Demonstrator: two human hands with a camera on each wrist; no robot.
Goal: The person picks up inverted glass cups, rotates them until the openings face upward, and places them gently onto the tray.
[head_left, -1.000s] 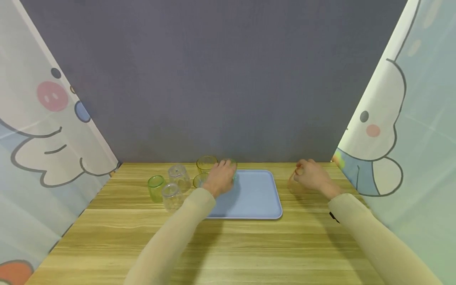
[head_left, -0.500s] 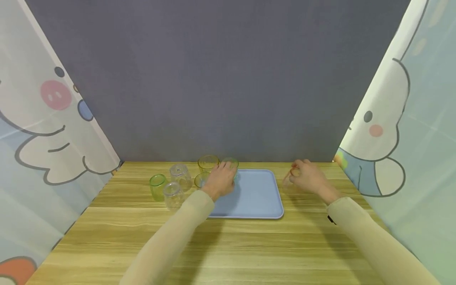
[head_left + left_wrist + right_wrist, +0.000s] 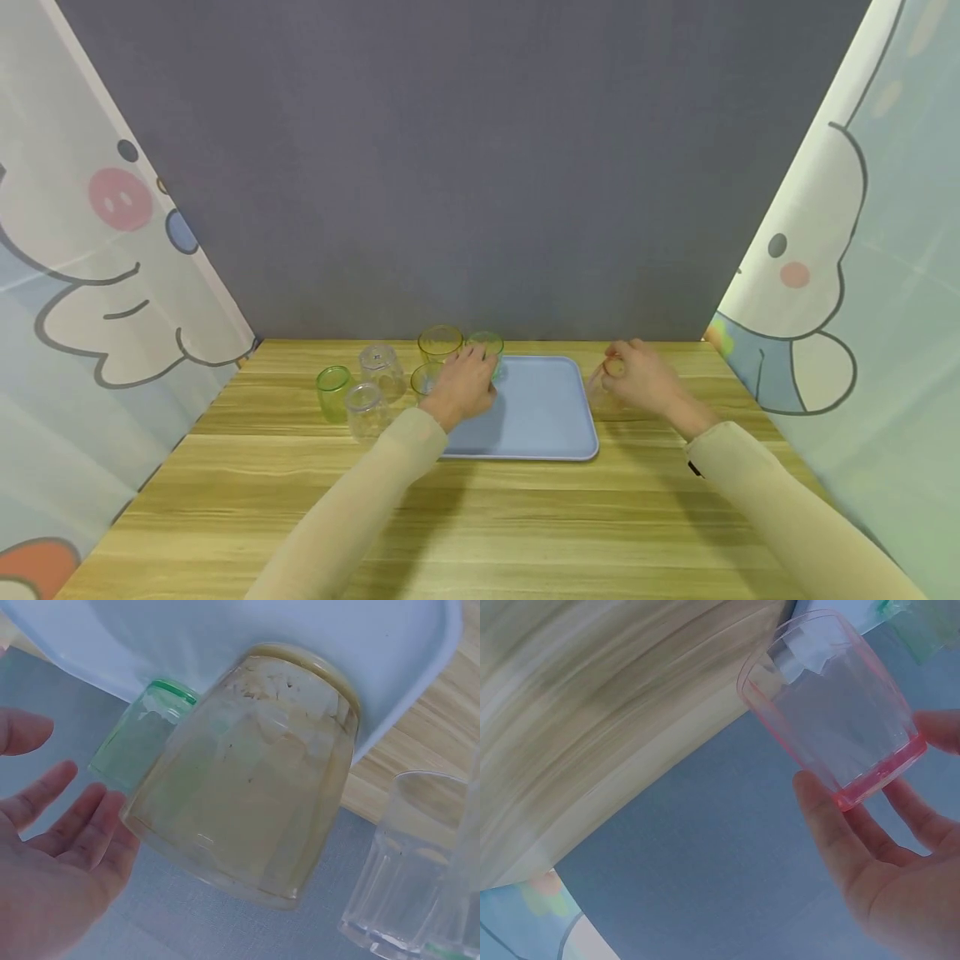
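By right edge of pale-blue rectangular plastic tray [image 3: 542,423], pink-based, tapered, glass-like cup [image 3: 832,712] tilts rim-down, right hand [image 3: 643,379] pinching base: slick wall might slip! Left hand [image 3: 465,385], fingers loosely spread, could brush, topple green glass-like tumbler [image 3: 141,739].

The head view looks forward and down across the surface [image 3: 525,525]; close wrist views face the fingers [image 3: 829,832], seemingly sharing the green cup [image 3: 139,739].
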